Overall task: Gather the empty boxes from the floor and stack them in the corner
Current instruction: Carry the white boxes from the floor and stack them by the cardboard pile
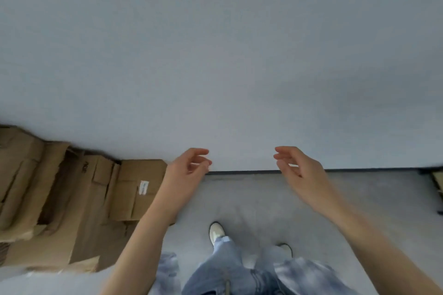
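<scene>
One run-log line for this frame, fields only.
left hand: empty, loosely curled | right hand: empty, loosely curled | cardboard boxes: piled by wall, left | stance: facing wall

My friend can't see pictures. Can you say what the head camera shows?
Two empty hands, left and right, reach out with loosely curled fingers toward a plain wall. Cardboard boxes sit piled on the grey floor at the left, against the wall; jeans and pale shoes show below.
</scene>
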`<state>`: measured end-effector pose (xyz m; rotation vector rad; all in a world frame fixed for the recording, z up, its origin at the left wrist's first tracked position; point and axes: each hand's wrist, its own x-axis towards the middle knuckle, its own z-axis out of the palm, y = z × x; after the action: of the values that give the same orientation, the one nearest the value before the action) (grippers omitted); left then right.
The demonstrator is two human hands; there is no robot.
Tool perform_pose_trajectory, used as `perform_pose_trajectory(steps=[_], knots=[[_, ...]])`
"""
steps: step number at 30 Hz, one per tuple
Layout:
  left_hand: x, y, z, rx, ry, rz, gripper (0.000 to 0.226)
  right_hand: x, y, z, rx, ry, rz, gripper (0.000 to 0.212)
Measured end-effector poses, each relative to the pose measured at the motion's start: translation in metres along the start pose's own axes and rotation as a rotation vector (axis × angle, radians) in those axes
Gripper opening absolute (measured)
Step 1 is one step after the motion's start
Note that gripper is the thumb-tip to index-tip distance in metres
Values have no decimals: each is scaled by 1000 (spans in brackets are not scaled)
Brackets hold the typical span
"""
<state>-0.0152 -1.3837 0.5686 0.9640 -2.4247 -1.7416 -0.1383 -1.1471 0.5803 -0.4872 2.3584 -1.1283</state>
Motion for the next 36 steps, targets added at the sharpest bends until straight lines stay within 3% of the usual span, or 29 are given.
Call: perform_pose_trajectory(steps=[6, 17, 22, 28, 36], knots=[[-7, 83, 133, 100, -218, 190, 22, -104, 109, -98, -17, 315, 184, 29], [-117, 159, 447, 223, -682, 366, 21, -317, 295, -258, -141, 595, 544, 41], [-140, 190, 558, 412, -921, 490, 27, -372, 348, -301, -32, 742, 677, 42], [-142, 233, 690, 595, -1019, 642, 24, -404, 414, -348, 64, 857, 800, 41], [-168, 329, 915, 707, -1275, 784, 22, -450, 505, -479, 124, 1024, 1003, 40]])
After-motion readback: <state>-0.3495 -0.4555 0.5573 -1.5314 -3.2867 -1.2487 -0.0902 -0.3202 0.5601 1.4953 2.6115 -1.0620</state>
